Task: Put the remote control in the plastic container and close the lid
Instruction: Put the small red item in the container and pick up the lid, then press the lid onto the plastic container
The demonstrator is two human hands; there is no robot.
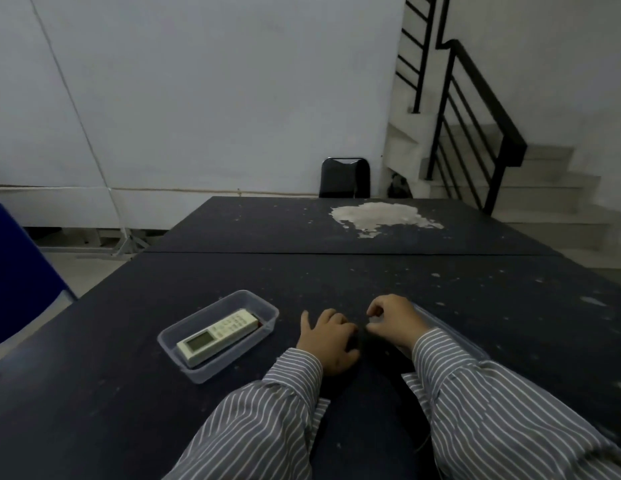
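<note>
Hands (361, 332) right of remote control (218, 336) (boxed)

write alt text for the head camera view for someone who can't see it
A white remote control lies inside an open clear plastic container on a dark table. To its right, the left hand rests on the table and the right hand grips the clear lid.

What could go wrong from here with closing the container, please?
1. The remote lies slanted in the container, one end propped on a small dark thing; if it stands above the rim, the lid may not seat.
2. The clear lid lies largely under the right hand and sleeve, hard to see on the dark table; the grasp could slip.
3. The light container could slide when pressed, since the left hand is not steadying it.
</note>
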